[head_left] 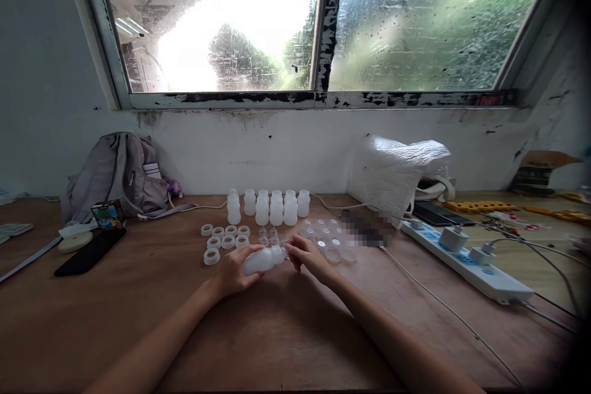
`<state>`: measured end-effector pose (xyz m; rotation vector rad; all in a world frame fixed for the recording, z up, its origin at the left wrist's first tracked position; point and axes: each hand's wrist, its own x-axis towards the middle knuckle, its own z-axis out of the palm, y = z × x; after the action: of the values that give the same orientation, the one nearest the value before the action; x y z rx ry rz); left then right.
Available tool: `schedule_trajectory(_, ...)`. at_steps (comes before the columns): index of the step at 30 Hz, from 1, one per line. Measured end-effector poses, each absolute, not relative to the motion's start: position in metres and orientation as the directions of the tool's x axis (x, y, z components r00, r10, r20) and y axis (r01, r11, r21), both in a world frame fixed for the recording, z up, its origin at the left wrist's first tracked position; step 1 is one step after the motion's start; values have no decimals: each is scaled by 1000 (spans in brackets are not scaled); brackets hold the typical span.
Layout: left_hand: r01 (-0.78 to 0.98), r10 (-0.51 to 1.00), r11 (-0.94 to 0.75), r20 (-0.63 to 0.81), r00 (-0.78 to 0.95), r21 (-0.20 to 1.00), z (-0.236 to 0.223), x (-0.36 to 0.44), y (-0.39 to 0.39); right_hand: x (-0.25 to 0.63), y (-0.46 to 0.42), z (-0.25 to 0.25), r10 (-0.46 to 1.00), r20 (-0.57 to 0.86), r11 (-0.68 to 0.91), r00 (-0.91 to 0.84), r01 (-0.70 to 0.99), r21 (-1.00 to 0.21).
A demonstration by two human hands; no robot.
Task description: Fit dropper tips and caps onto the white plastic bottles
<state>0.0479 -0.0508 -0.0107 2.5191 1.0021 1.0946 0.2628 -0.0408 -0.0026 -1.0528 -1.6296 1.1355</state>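
Observation:
My left hand (233,271) is wrapped round a small white plastic bottle (262,260) held on its side above the wooden table (286,332). At the bottle's neck, the fingers of my right hand (305,253) are pinched together; what they pinch is too small to make out. Behind the hands stand several white bottles (276,205) in a row. White rings (224,239) lie to their front left. Small clear nipples (268,234) and clear caps (329,240) lie to the front right.
A grey backpack (120,173) leans against the wall at the left, with a black phone (89,252) and a small colourful box (108,214) nearby. At the right lie a white plastic bag (397,173), a power strip (466,258) with plugs, cables and tools.

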Motion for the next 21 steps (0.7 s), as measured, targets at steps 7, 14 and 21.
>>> schedule_trajectory(7, 494, 632, -773, 559, 537, 399, -9, 45, -52, 262, -41, -5, 937, 257, 309, -237, 221, -925)
schedule_trajectory(14, 500, 647, -761, 546, 532, 414, -10, 46, -51, 261, -41, -5, 931, 295, 351, -215, 312, -883)
schedule_trajectory(21, 509, 634, -769, 565, 528, 388, -7, 45, -51, 265, -42, -5, 907, 308, 384, -287, 267, -884)
